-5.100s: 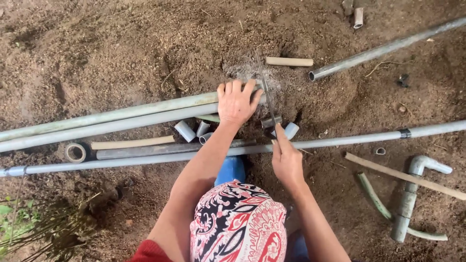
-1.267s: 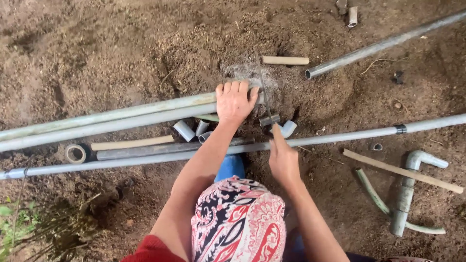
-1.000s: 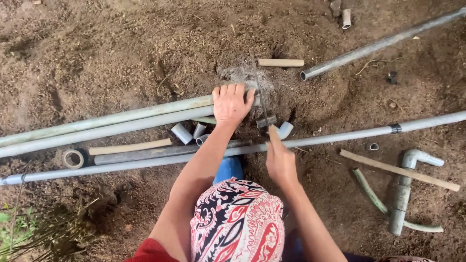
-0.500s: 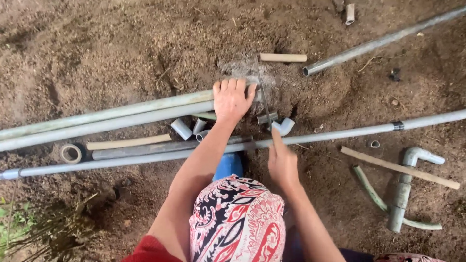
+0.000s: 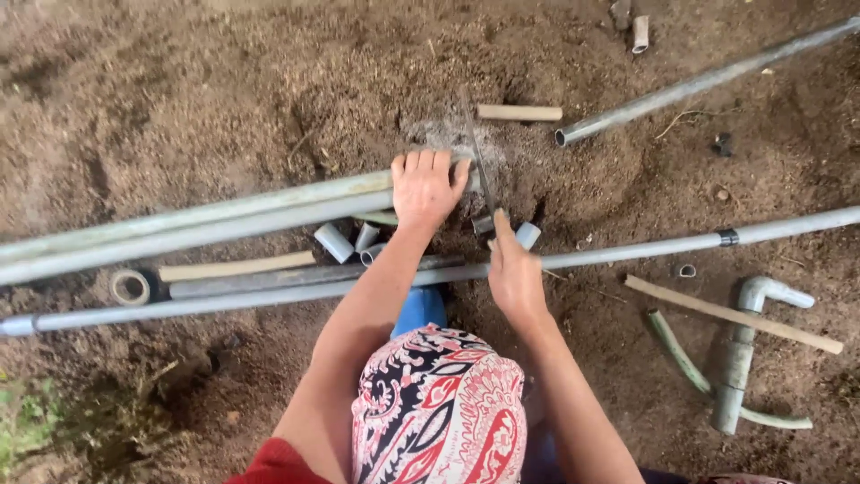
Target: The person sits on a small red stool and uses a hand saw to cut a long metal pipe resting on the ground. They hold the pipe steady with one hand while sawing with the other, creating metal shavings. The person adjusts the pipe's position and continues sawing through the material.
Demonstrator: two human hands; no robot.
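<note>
The bare soil (image 5: 224,99) fills the view, brown and crumbly, with a pale grey dusty patch beside the hands. Across it runs a long grey pipe (image 5: 627,253) from the left edge to the right edge, passing under both forearms. Above it to the left lies a pair of long pipes (image 5: 197,224) side by side, their near ends under the left hand (image 5: 427,186). That arm stretches straight forward from the shoulder, palm down and fingers spread flat, pressing on the pipe ends rather than curling round them. The right arm bends in from the right, and the right hand (image 5: 514,269) is closed narrowly around the handle of a thin saw blade (image 5: 476,152), which stands nearly upright in the view just beside the left hand's fingers. Another pipe (image 5: 699,85) slants away at upper right. An elbow-ended pipe (image 5: 743,350) and a wooden stick (image 5: 730,314) lie at right. Short grey pipe offcuts (image 5: 334,242) sit just beside the left wrist, and a roll of tape (image 5: 130,287) lies at far left.
</note>
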